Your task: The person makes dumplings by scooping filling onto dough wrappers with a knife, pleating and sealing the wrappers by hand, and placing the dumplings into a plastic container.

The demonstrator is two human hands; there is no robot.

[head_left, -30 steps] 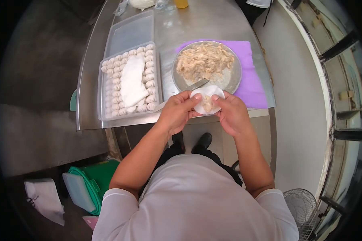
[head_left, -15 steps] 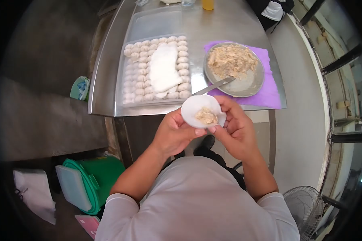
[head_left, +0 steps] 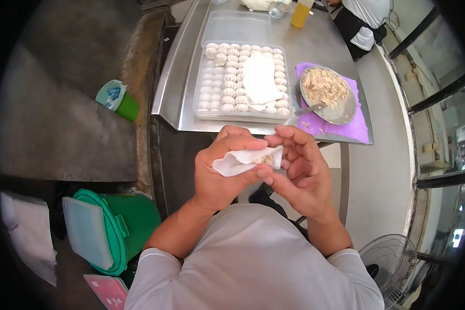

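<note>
A round white wrapper (head_left: pixel 233 162) with a lump of pale filling (head_left: pixel 264 159) is partly folded up between my hands. My left hand (head_left: pixel 217 170) curls around its left side, thumb below and fingers above. At its right edge, my right hand (head_left: pixel 306 173) pinches the wrapper with thumb and fingers. Beyond them on the metal table, a plastic tray (head_left: pixel 197 98) holds rows of pleated dumplings (head_left: pixel 229 92), partly covered by a white cloth (head_left: pixel 261 77). A round metal pan (head_left: pixel 343 114) of filling, with a spatula (head_left: pixel 310 109) in it, rests on a purple cloth (head_left: pixel 357 132).
A yellow bottle (head_left: pixel 300 14) stands at the table's far side, near another person (head_left: pixel 364 23) at the upper right. Left of the table is a small green bin (head_left: pixel 127 107). A large green container (head_left: pixel 134 219) is at lower left and a fan (head_left: pixel 390 263) at lower right.
The wrapper went from held out flat and open to folded upward around the filling. My left hand now wraps its left side. The view has shifted left, so the tray and pan appear farther right.
</note>
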